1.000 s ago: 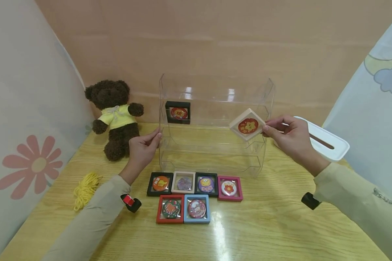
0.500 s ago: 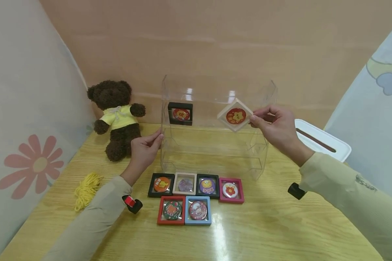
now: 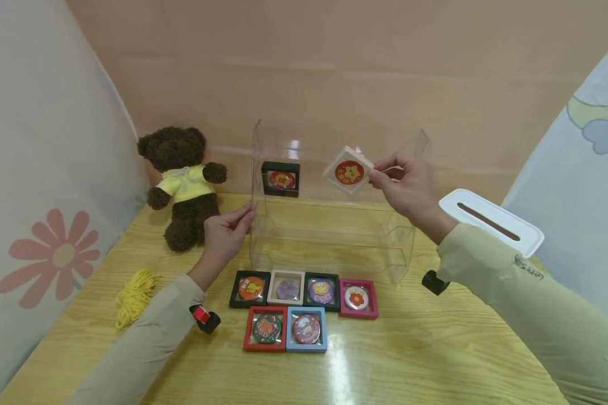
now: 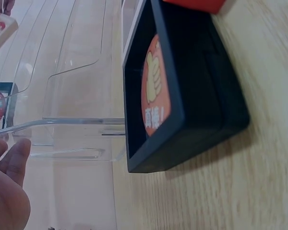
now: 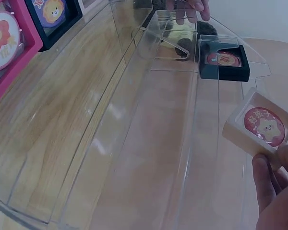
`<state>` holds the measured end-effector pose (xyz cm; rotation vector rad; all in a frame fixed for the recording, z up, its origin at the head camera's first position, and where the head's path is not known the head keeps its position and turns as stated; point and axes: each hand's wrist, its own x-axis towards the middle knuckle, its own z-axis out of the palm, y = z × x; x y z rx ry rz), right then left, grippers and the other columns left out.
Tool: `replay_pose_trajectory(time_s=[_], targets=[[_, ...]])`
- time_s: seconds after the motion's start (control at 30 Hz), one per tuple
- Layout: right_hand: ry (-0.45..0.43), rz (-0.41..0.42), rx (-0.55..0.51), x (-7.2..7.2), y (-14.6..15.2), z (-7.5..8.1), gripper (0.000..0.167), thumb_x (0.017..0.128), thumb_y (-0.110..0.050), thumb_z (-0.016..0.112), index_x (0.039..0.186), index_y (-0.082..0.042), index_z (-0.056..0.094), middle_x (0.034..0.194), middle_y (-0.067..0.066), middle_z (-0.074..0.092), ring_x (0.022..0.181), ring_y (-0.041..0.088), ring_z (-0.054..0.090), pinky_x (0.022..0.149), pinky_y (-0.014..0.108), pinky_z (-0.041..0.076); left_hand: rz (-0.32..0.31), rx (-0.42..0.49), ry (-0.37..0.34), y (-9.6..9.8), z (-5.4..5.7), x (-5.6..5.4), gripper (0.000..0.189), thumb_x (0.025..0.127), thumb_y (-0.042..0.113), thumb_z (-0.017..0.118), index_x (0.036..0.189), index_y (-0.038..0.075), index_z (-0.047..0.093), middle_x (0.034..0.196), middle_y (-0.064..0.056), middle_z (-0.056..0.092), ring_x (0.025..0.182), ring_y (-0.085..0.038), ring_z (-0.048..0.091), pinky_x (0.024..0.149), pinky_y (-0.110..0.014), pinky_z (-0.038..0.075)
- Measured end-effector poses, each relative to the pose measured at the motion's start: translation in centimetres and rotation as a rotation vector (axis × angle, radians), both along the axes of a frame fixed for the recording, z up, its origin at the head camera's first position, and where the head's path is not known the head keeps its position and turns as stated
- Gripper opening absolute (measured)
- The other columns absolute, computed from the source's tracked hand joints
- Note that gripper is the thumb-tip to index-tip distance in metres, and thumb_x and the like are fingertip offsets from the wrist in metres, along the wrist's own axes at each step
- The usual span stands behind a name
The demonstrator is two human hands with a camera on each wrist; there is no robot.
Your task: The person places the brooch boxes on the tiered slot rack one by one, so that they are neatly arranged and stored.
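Note:
A clear acrylic display rack [image 3: 329,232] with tiered shelves stands on the table. My left hand [image 3: 224,236] pinches its left side panel between thumb and fingers. Between the thumb and fingers of my right hand [image 3: 409,188], a cream square frame [image 3: 349,171] is held by one corner. It holds a red round badge with a yellow star, and hangs tilted like a diamond in front of the upper tier. A black frame [image 3: 281,179] with a red badge stands at the left of that tier. In the right wrist view, the cream frame [image 5: 260,125] is apart from the black one.
Several framed badges lie in two rows before the rack, including a pink frame [image 3: 358,298] and a blue frame [image 3: 307,329]. A brown teddy bear [image 3: 184,185] and yellow string [image 3: 138,297] are at left. A white slotted lid [image 3: 491,222] is at right.
My right hand has carried the cream frame leftward and slightly up, toward the black frame on the rack. My left hand has kept its hold on the side panel.

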<state>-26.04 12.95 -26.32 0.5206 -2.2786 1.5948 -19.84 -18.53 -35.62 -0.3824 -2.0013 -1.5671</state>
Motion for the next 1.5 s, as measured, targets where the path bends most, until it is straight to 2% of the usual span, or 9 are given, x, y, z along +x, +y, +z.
replay_pose_trajectory(time_s=[0.17, 0.4, 0.7, 1.17, 1.23, 1.33, 1.43, 1.5], targets=[[0.025, -0.008, 0.086, -0.6, -1.4, -0.1, 0.011, 0.088, -0.003, 0.068, 0.092, 0.005, 0.062, 0.102, 0.014, 0.062, 0.083, 0.017, 0.068, 0.068, 0.023, 0.056, -0.006, 0.01, 0.004, -0.3, 0.0, 0.1, 0.022, 0.088, -0.009, 0.061, 0.109, -0.015, 0.061, 0.099, -0.026, 0.064, 0.084, -0.044, 0.063, 0.063, -0.028, 0.057], [0.044, -0.044, 0.17, -1.3, -2.5, -0.2, 0.01, 0.087, -0.007, 0.07, 0.089, 0.0, 0.064, 0.095, 0.009, 0.066, 0.079, 0.016, 0.067, 0.06, 0.019, 0.054, -0.021, 0.029, -0.011, -0.5, -0.4, 0.0, 0.022, 0.089, -0.009, 0.061, 0.11, -0.015, 0.061, 0.098, -0.027, 0.064, 0.084, -0.045, 0.062, 0.063, -0.03, 0.057], [0.08, -0.012, 0.233, -1.6, -3.6, -0.4, 0.008, 0.087, -0.008, 0.07, 0.086, -0.003, 0.064, 0.094, 0.007, 0.066, 0.079, 0.02, 0.066, 0.055, 0.021, 0.052, -0.034, 0.026, 0.015, -0.3, -0.3, -0.4, 0.022, 0.088, -0.009, 0.061, 0.109, -0.015, 0.062, 0.099, -0.026, 0.064, 0.083, -0.047, 0.062, 0.062, -0.029, 0.057], [0.118, 0.011, 0.294, -1.8, -4.6, -0.8, 0.006, 0.087, -0.005, 0.07, 0.087, -0.001, 0.065, 0.09, 0.007, 0.065, 0.078, 0.02, 0.066, 0.064, 0.033, 0.056, -0.049, 0.038, 0.022, -0.3, -0.4, -0.6, 0.022, 0.088, -0.009, 0.061, 0.11, -0.014, 0.062, 0.1, -0.026, 0.064, 0.084, -0.046, 0.062, 0.063, -0.03, 0.057], [0.125, 0.016, 0.298, -1.8, -4.7, -0.9, 0.006, 0.087, -0.006, 0.069, 0.088, -0.002, 0.065, 0.091, 0.007, 0.065, 0.078, 0.02, 0.066, 0.064, 0.033, 0.057, -0.052, 0.043, 0.023, -0.3, -0.4, -0.6, 0.022, 0.088, -0.009, 0.061, 0.109, -0.014, 0.062, 0.1, -0.026, 0.063, 0.083, -0.039, 0.065, 0.063, -0.031, 0.057], [0.138, 0.024, 0.315, -1.8, -4.7, -1.0, 0.007, 0.088, -0.008, 0.069, 0.088, -0.002, 0.066, 0.092, 0.007, 0.064, 0.078, 0.019, 0.066, 0.064, 0.033, 0.057, -0.056, 0.048, 0.021, -0.3, -0.5, -0.6, 0.022, 0.088, -0.01, 0.061, 0.11, -0.014, 0.062, 0.1, -0.027, 0.063, 0.082, -0.018, 0.069, 0.063, -0.033, 0.057], [0.144, 0.031, 0.332, -1.8, -4.8, -1.2, 0.008, 0.088, -0.009, 0.07, 0.089, -0.002, 0.067, 0.094, 0.007, 0.063, 0.079, 0.019, 0.066, 0.065, 0.033, 0.057, -0.06, 0.047, 0.02, -0.3, -0.5, -0.5, 0.022, 0.088, -0.01, 0.061, 0.11, -0.015, 0.061, 0.1, -0.029, 0.062, 0.08, 0.0, 0.065, 0.063, -0.033, 0.057], [0.145, 0.039, 0.344, -1.8, -4.8, -1.2, 0.009, 0.088, -0.01, 0.07, 0.089, -0.002, 0.067, 0.095, 0.007, 0.063, 0.08, 0.019, 0.066, 0.065, 0.034, 0.057, -0.057, 0.045, 0.024, -0.3, -0.5, -0.5, 0.022, 0.088, -0.01, 0.061, 0.109, -0.016, 0.061, 0.1, -0.028, 0.063, 0.079, 0.002, 0.065, 0.063, -0.033, 0.057]])
